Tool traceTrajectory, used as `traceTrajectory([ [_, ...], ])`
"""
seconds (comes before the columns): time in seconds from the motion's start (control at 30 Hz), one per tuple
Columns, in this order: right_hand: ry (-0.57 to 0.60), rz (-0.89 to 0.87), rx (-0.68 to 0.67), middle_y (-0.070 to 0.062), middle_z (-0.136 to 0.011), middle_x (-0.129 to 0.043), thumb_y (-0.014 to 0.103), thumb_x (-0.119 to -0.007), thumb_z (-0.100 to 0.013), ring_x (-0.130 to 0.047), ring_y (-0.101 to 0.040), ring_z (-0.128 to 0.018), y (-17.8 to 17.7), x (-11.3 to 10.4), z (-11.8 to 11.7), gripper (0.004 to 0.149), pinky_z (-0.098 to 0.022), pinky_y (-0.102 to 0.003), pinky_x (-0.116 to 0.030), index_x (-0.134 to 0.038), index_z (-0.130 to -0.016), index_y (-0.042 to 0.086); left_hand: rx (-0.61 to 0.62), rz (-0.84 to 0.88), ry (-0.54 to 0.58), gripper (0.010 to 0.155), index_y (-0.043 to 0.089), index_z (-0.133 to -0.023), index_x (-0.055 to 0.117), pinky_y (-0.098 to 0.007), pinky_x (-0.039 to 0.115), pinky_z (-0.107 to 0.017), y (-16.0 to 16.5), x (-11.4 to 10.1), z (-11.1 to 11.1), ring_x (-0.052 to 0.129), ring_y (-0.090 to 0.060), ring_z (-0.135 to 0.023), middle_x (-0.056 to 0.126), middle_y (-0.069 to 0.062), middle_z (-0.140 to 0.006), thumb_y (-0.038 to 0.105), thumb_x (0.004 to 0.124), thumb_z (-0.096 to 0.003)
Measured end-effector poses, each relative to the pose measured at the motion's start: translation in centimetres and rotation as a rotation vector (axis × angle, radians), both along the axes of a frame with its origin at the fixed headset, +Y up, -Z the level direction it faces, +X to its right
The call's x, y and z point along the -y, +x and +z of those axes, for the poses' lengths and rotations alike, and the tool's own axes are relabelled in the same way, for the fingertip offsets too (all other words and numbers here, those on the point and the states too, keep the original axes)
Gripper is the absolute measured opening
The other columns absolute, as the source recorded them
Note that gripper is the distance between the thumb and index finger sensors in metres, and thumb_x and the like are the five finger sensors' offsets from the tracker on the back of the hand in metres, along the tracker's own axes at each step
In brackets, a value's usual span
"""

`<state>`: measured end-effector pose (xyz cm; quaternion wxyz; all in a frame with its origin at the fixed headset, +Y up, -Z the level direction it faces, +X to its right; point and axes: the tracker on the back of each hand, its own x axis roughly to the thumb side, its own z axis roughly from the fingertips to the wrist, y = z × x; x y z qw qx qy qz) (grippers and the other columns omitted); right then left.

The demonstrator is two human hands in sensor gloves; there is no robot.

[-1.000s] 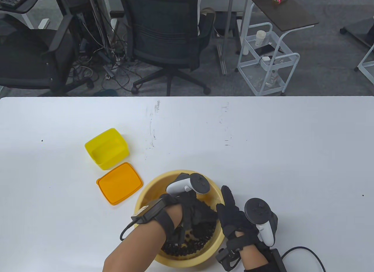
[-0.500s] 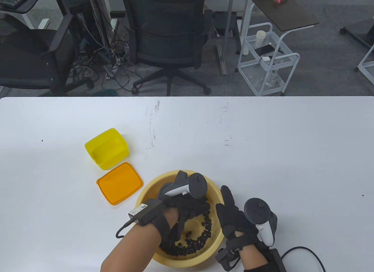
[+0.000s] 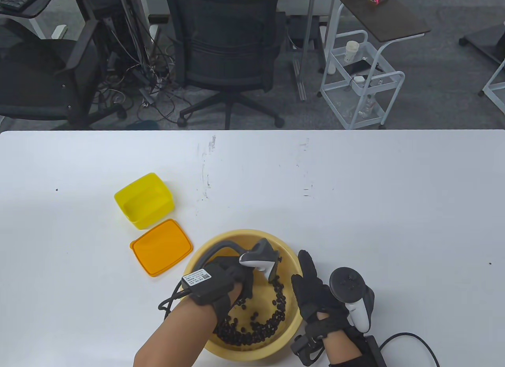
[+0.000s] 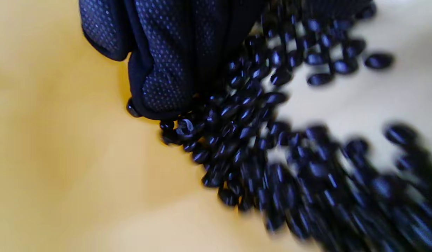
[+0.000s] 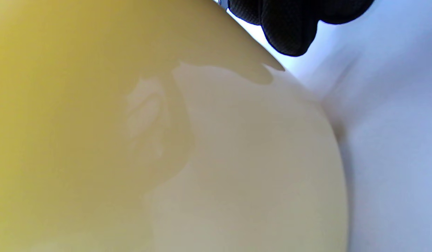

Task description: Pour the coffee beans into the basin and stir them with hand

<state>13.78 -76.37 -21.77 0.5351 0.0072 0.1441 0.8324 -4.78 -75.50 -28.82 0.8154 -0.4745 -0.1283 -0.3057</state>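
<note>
A round yellow basin (image 3: 236,233) stands at the table's near edge, with dark coffee beans (image 3: 256,329) lying in an arc along its near and right wall. My left hand (image 3: 240,276) is down inside the basin under its tracker. In the left wrist view its gloved fingers (image 4: 160,52) hang close together against the basin floor (image 4: 62,157) and touch the heap of beans (image 4: 272,157). My right hand (image 3: 311,284) lies with straight fingers against the basin's outer right side. The right wrist view shows the basin wall (image 5: 132,140) and one fingertip (image 5: 289,31).
An empty yellow box (image 3: 144,201) and its orange lid (image 3: 161,246) lie left of the basin. The white table (image 3: 355,193) ends at its far edge, with office chairs and a trolley on the floor beyond.
My left hand has swept and turned inside the basin towards its left side, baring the middle of the floor and leaving the beans in an arc. The right hand has not moved.
</note>
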Motion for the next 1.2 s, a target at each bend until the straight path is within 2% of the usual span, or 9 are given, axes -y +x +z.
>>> traceTrajectory([
  [0.07,0.000,0.001,0.001,-0.028,-0.103,-0.040,0.038,-0.050,-0.058,-0.065,-0.053,-0.085,0.0,0.0,0.0,0.064,-0.061,-0.065,-0.050,-0.015,-0.107,0.019,-0.017,0.012,-0.054,0.076,-0.006,-0.083,0.084,-0.047,0.078,-0.059,-0.2,0.5,0.2,0.112,-0.037,-0.050,0.101,-0.026,-0.068,0.056,0.058,-0.0495],
  [0.13,0.000,0.000,0.000,-0.028,-0.103,-0.039,0.038,-0.050,-0.058,-0.065,-0.053,-0.085,0.0,0.0,0.0,0.064,-0.061,-0.065,-0.050,-0.015,-0.107,0.019,-0.069,0.060,-0.142,0.076,-0.007,-0.076,0.090,-0.047,0.081,-0.056,-0.2,1.1,0.5,0.114,-0.037,-0.043,0.106,-0.026,-0.060,0.056,0.059,-0.0485],
  [0.2,0.001,-0.001,-0.001,-0.028,-0.103,-0.039,0.038,-0.050,-0.058,-0.065,-0.053,-0.085,0.0,0.0,0.0,0.064,-0.061,-0.065,-0.050,-0.014,-0.107,0.019,-0.152,0.172,-0.272,0.075,-0.007,-0.071,0.093,-0.046,0.083,-0.054,-0.2,1.8,0.9,0.116,-0.037,-0.038,0.109,-0.025,-0.055,0.056,0.060,-0.0480],
  [0.3,0.000,-0.002,-0.002,-0.028,-0.103,-0.039,0.038,-0.049,-0.058,-0.065,-0.053,-0.085,0.0,0.0,0.0,0.064,-0.061,-0.065,-0.050,-0.014,-0.107,0.019,-0.228,0.375,-0.382,0.075,-0.006,-0.066,0.096,-0.045,0.084,-0.053,0.3,1.9,1.1,0.117,-0.035,-0.033,0.112,-0.022,-0.049,0.057,0.060,-0.0477],
  [0.43,-0.001,0.001,0.000,-0.028,-0.103,-0.039,0.038,-0.049,-0.058,-0.064,-0.054,-0.085,0.0,0.1,0.0,0.064,-0.061,-0.065,-0.050,-0.014,-0.107,0.019,-0.374,0.667,-0.465,0.071,-0.001,-0.074,0.092,-0.043,0.082,-0.056,0.5,2.0,0.8,0.117,-0.030,-0.042,0.110,-0.016,-0.059,0.057,0.059,-0.0494],
  [0.57,-0.001,-0.003,-0.001,-0.028,-0.103,-0.039,0.038,-0.049,-0.058,-0.065,-0.053,-0.085,-0.1,0.0,0.0,0.064,-0.061,-0.065,-0.050,-0.014,-0.107,0.019,-0.406,0.810,-0.507,0.068,0.001,-0.079,0.085,-0.044,0.081,-0.057,0.7,2.5,0.6,0.115,-0.026,-0.051,0.106,-0.012,-0.066,0.056,0.058,-0.0510],
  [0.73,-0.002,-0.006,-0.001,-0.028,-0.103,-0.039,0.038,-0.049,-0.058,-0.065,-0.054,-0.085,-0.1,0.0,0.0,0.064,-0.061,-0.065,-0.050,-0.014,-0.107,0.019,-0.484,1.009,-0.464,0.065,0.000,-0.091,0.066,-0.042,0.075,-0.063,0.8,2.3,-0.1,0.107,-0.022,-0.065,0.094,-0.010,-0.078,0.053,0.053,-0.0556],
  [0.93,-0.002,-0.004,-0.001,-0.028,-0.103,-0.039,0.038,-0.049,-0.058,-0.065,-0.053,-0.085,-0.1,0.0,0.0,0.064,-0.061,-0.065,-0.050,-0.014,-0.107,0.019,-0.450,1.011,-0.418,0.065,0.002,-0.093,0.062,-0.039,0.074,-0.064,0.9,2.0,-0.1,0.105,-0.020,-0.067,0.091,-0.007,-0.080,0.054,0.052,-0.0561],
  [1.2,-0.002,-0.004,-0.001,-0.028,-0.103,-0.040,0.038,-0.049,-0.058,-0.065,-0.053,-0.085,-0.1,0.0,0.0,0.064,-0.061,-0.065,-0.050,-0.014,-0.107,0.019,-0.418,1.039,-0.157,0.067,0.002,-0.099,0.053,-0.041,0.070,-0.068,0.1,0.5,-1.1,0.102,-0.020,-0.069,0.084,-0.006,-0.086,0.053,0.054,-0.0557],
])
